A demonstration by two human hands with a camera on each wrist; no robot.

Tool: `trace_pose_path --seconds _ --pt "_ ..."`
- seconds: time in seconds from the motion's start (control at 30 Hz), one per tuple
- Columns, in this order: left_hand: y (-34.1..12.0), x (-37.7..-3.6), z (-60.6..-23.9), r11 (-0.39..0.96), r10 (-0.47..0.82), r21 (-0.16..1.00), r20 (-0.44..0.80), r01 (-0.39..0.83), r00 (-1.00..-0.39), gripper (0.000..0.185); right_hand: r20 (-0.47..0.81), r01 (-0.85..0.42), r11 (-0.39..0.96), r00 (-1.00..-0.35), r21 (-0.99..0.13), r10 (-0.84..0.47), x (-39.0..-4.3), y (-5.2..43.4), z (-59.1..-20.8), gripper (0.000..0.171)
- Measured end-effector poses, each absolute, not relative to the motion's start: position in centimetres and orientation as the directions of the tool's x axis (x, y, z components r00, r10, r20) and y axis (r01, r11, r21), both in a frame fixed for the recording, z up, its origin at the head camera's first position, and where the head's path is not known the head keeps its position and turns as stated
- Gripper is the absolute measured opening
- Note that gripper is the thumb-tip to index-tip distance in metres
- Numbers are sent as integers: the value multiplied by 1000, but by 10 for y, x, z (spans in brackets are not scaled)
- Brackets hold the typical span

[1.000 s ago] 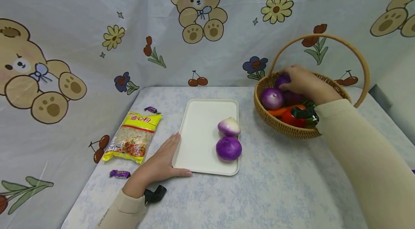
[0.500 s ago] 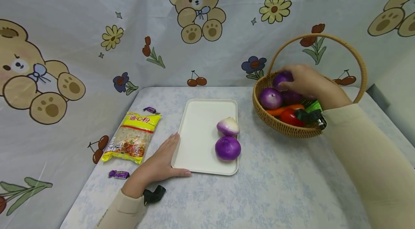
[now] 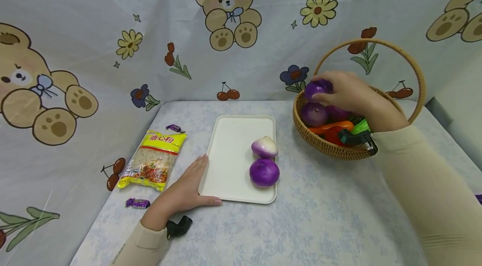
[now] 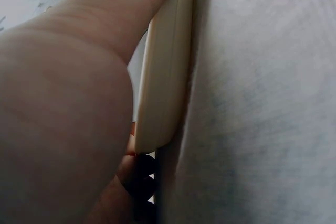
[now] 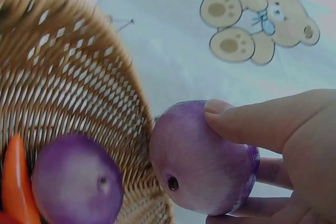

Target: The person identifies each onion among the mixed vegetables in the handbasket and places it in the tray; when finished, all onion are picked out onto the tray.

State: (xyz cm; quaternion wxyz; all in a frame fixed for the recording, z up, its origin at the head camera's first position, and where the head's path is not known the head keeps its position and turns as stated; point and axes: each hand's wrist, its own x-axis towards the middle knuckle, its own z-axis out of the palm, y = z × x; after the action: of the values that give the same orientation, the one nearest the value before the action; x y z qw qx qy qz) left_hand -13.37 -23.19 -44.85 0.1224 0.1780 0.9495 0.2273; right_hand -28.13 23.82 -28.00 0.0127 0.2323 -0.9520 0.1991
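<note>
A purple onion (image 5: 197, 163) is gripped between the thumb and fingers of my right hand (image 3: 348, 92), at the left rim of the wicker basket (image 3: 331, 149). Inside the basket lie another purple onion (image 3: 314, 114), an orange carrot (image 3: 331, 127), something red and something green, partly covered by my wrist. My left hand (image 3: 184, 190) rests with straight fingers against the near left corner of the white tray (image 3: 229, 157), thumb along its front edge. On the tray's right side sit a purple-and-white onion (image 3: 265, 147) and a deep purple onion (image 3: 264, 172).
Left of the tray lies a yellow bag of pasta (image 3: 152, 159). One purple-wrapped candy (image 3: 175, 128) is beyond the bag and another purple candy (image 3: 137, 203) is in front of it. The basket's tall handle (image 3: 418, 73) arches above my right forearm.
My right hand has lifted the onion from among the others and moved it left to the basket's rim. The left hand and tray have stayed put.
</note>
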Motion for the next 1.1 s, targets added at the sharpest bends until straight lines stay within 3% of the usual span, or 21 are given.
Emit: trace_pose_path --seconds 0.77,1.1 --pt "-231 -135 -451 835 397 467 -150 290 -905 144 243 -595 638 -795 -488 -556 -275 142 -310 51" --pt "-231 -135 -448 842 387 465 -167 274 -907 144 266 -625 611 -772 -486 -577 -279 117 -328 50"
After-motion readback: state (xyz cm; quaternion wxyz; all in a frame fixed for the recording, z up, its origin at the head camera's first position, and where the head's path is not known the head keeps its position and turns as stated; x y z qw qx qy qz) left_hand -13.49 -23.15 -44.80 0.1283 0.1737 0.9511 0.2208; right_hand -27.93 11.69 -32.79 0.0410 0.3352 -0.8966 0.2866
